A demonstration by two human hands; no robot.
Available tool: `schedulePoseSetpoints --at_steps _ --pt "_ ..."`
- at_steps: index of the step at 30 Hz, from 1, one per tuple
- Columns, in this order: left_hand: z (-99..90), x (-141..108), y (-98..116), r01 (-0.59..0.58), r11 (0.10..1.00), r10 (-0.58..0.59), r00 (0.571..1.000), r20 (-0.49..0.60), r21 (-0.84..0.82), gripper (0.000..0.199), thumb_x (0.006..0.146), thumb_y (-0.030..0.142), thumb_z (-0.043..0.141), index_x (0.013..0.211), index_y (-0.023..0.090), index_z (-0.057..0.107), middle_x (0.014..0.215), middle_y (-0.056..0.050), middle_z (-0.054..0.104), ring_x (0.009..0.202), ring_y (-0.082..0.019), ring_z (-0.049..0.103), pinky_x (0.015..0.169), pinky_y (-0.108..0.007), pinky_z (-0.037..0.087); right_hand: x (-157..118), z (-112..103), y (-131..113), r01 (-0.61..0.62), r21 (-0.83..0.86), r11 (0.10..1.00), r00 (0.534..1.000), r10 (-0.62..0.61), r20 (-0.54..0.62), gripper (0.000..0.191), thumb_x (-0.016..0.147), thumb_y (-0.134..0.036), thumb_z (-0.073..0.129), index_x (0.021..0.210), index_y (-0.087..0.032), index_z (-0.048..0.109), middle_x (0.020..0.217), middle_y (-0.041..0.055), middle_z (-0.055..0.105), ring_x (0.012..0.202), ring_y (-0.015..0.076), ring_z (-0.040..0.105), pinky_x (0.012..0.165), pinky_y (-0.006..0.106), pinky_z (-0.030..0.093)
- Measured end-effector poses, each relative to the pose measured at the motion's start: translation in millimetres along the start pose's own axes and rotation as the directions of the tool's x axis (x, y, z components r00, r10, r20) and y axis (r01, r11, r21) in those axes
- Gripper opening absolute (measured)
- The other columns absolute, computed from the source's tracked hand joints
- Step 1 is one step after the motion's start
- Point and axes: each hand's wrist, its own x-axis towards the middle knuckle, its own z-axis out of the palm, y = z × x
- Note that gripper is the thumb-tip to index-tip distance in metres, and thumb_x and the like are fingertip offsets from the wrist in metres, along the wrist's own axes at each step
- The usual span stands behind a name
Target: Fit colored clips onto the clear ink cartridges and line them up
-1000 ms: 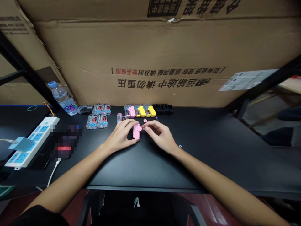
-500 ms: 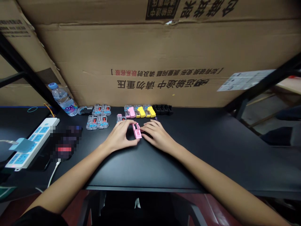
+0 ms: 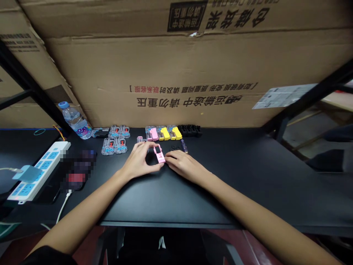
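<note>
A small pink plastic part (image 3: pixel 160 157) with an open frame at its top is gripped between the thumb and fingers of my left hand (image 3: pixel 141 159). My right hand (image 3: pixel 183 164) lies just to its right, fingers bent together, their tips at the part's lower right edge; whether they pinch anything is hidden. Behind the hands stands a row with a pink piece (image 3: pixel 152 134), yellow pieces (image 3: pixel 164 133) and black parts (image 3: pixel 190 130). A clear case with a pink end (image 3: pixel 140 139) is partly covered by my left hand. Small black rings (image 3: pixel 174 148) and a dark purple stick (image 3: pixel 184 146) lie beyond my right hand.
Several clear cases with red bits (image 3: pixel 120 145) sit at the back left, beside a water bottle (image 3: pixel 75 120). Further left are a power strip (image 3: pixel 40 171) and a blurred phone (image 3: pixel 78 171). A cardboard sheet (image 3: pixel 165 66) walls the back of the black table (image 3: pixel 171 202).
My right hand has moved slightly down, uncovering the black rings and purple stick. The pink part has turned a little in my left hand. The camera view has shifted slightly.
</note>
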Motion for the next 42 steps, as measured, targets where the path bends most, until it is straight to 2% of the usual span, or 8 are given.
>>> schedulePoseSetpoints --at_steps 7,11,17,20,23,25,33,42 --pt "-2.6 0.6 -0.8 -0.003 1.000 0.004 0.999 0.051 -0.019 0.061 0.077 0.037 0.085 0.131 0.026 0.058 0.137 -0.009 0.070 0.135 -0.034 0.059 0.123 -0.059 0.038 -3.6 -1.9 6.6 -0.095 0.201 0.975 0.993 0.106 -0.043 0.032 0.104 -0.019 0.053 0.125 -0.024 0.077 0.124 0.0139 0.073 0.104 0.0275 0.076 0.092 0.046 0.066" --pt "-5.2 1.9 3.4 0.033 0.979 -0.013 0.995 0.101 -0.199 0.061 0.076 0.032 0.087 0.131 0.026 0.062 0.135 -0.010 0.071 0.130 -0.032 0.064 0.121 -0.058 0.042 -0.8 -7.5 8.2 -0.120 0.366 0.923 0.983 0.161 -0.085 0.025 0.106 -0.030 0.058 0.114 -0.026 0.081 0.125 0.0129 0.072 0.106 0.0275 0.076 0.097 0.047 0.064" --pt "-5.4 4.1 8.2 0.084 0.827 -0.007 0.990 0.140 -0.556 0.058 0.079 0.034 0.088 0.131 0.021 0.064 0.128 -0.012 0.074 0.117 -0.027 0.072 0.111 -0.048 0.054 8.3 -23.2 -6.3 -0.121 0.592 0.797 0.885 0.357 -0.299 0.016 0.099 -0.039 0.072 0.099 -0.027 0.082 0.101 0.0087 0.077 0.095 0.0268 0.073 0.091 0.048 0.061" --pt "-2.8 3.8 5.8 0.161 0.766 -0.039 0.978 0.204 -0.622 0.059 0.080 0.039 0.088 0.132 0.021 0.067 0.128 -0.013 0.075 0.113 -0.027 0.074 0.109 -0.049 0.055 9.1 -26.8 -15.1 -0.132 0.714 0.688 0.876 0.418 -0.241 0.018 0.095 -0.045 0.077 0.098 -0.027 0.082 0.094 0.0064 0.077 0.087 0.0244 0.072 0.086 0.044 0.061" --pt "-1.5 3.5 4.9 0.234 0.686 -0.051 0.960 0.275 -0.689 0.062 0.079 0.045 0.089 0.133 0.021 0.069 0.130 -0.013 0.076 0.118 -0.030 0.074 0.110 -0.049 0.056 7.5 -24.6 -19.9 -0.154 0.778 0.609 0.875 0.450 -0.179 0.030 0.093 -0.049 0.079 0.114 -0.027 0.081 0.097 0.0058 0.077 0.088 0.0233 0.072 0.087 0.043 0.061" --pt "-1.9 3.7 5.7 0.258 0.641 -0.053 0.955 0.293 -0.723 0.062 0.079 0.048 0.090 0.132 0.022 0.072 0.132 -0.013 0.076 0.121 -0.032 0.073 0.110 -0.050 0.056 6.6 -22.4 -21.0 -0.153 0.779 0.609 0.876 0.448 -0.178 0.036 0.093 -0.049 0.079 0.121 -0.027 0.080 0.098 0.0059 0.078 0.089 0.0233 0.073 0.088 0.043 0.061" --pt "-4.4 3.6 6.6 0.291 0.559 -0.057 0.948 0.315 -0.776 0.060 0.077 0.050 0.091 0.128 0.022 0.078 0.132 -0.012 0.077 0.125 -0.035 0.072 0.112 -0.052 0.055 8.4 -24.1 -24.0 -0.065 0.693 0.718 0.896 0.348 -0.277 0.020 0.098 -0.038 0.074 0.115 -0.031 0.084 0.097 0.0061 0.075 0.084 0.0216 0.070 0.082 0.041 0.060" --pt "-2.6 0.9 -2.9 0.365 0.504 -0.080 0.922 0.378 -0.783 0.051 0.081 0.051 0.087 0.124 0.023 0.081 0.122 -0.011 0.081 0.117 -0.035 0.075 0.106 -0.049 0.057 7.5 -19.8 -23.7 -0.037 0.707 0.707 0.900 0.331 -0.284 0.017 0.098 -0.041 0.075 0.107 -0.029 0.083 0.094 0.0059 0.075 0.085 0.0222 0.070 0.080 0.041 0.059"
